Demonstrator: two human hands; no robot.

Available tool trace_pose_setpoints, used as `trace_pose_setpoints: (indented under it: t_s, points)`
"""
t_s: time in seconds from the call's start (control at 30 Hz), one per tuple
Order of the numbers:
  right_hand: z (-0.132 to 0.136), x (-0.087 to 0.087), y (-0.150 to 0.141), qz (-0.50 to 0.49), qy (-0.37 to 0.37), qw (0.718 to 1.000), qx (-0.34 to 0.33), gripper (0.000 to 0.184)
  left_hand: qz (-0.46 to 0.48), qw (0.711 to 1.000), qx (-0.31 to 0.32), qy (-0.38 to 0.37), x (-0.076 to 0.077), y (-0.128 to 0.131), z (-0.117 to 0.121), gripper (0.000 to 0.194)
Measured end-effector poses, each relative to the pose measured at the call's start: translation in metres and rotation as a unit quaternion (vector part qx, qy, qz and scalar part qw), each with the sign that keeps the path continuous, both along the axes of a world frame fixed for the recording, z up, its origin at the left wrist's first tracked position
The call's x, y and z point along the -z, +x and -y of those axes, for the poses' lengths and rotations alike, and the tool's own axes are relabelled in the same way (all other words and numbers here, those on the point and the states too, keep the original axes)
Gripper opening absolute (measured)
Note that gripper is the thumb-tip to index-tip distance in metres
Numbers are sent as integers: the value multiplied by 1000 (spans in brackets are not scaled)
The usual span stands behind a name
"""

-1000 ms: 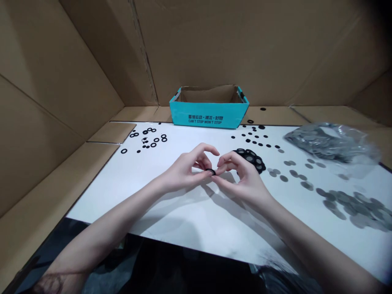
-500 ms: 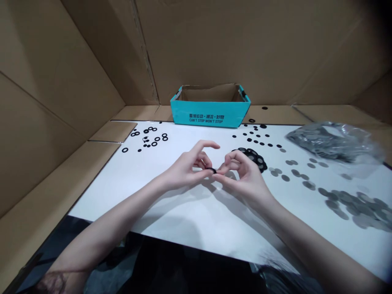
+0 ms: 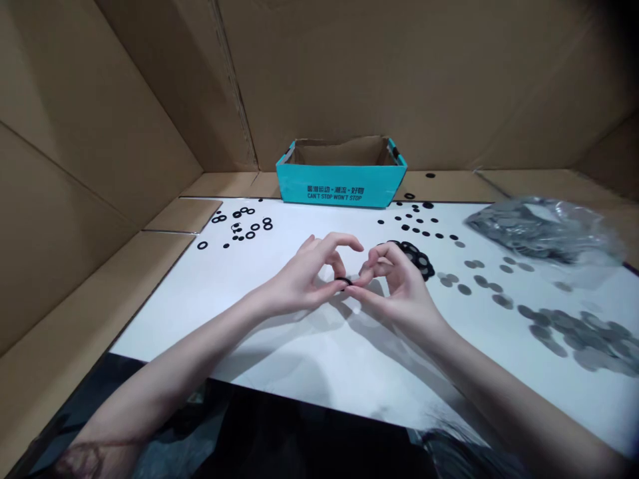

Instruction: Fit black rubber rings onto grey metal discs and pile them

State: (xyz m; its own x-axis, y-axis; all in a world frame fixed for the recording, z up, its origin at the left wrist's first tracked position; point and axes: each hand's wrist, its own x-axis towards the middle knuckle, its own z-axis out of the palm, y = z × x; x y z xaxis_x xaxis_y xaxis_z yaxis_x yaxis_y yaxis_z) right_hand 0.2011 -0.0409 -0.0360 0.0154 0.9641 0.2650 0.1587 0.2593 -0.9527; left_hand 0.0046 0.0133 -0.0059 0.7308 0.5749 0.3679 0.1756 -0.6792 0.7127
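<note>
Between my two hands, above the white tabletop [image 3: 194,313], is a small black ring [image 3: 344,281], seen almost edge-on. My left hand [image 3: 317,273] pinches its left side with thumb and a fingertip, the index finger arched above. On the other side my right hand [image 3: 394,279] grips the ring's edge between thumb and fingers. Part of the ring is covered by the fingertips. Just behind my right hand lies a heap of black rings with grey discs in them [image 3: 419,259], partly hidden by that hand.
Loose black rings [image 3: 250,235] and small black discs lie at the left back. More black discs [image 3: 417,231] are scattered right of the open turquoise box [image 3: 342,185]. Grey discs [image 3: 574,326] spread on the right, near a clear plastic bag of discs [image 3: 519,229]. Cardboard walls [image 3: 399,80] surround the table.
The left fingers have shifted slightly: the index finger extends a little farther right and the ring is tilted a bit differently. Both hands stay in nearly the same place.
</note>
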Motion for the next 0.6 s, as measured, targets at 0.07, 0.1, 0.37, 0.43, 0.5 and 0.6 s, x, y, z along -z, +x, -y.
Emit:
trace_pose_setpoints:
  t_s: [0.07,0.1,0.37,0.43,0.5,0.6]
  points:
    - [0,1,0,-16,12,1000,-11,39,-40,999,10,23,-3,-2,0,38]
    - [-1,2,0,-18,15,1000,-16,38,-61,998,8,29,-4,-3,0,39]
    - [-5,1,4,13,10,1000,7,39,-47,998,-4,40,1,-1,1,43]
    - [-5,0,4,-30,1,999,15,42,10,1000,-14,7,5,2,1,39]
    - [-6,-1,3,-65,-16,998,15,44,62,997,-26,-44,9,4,1,38]
    - [-6,-2,3,-77,-17,997,17,42,112,987,-41,-105,14,7,3,39]
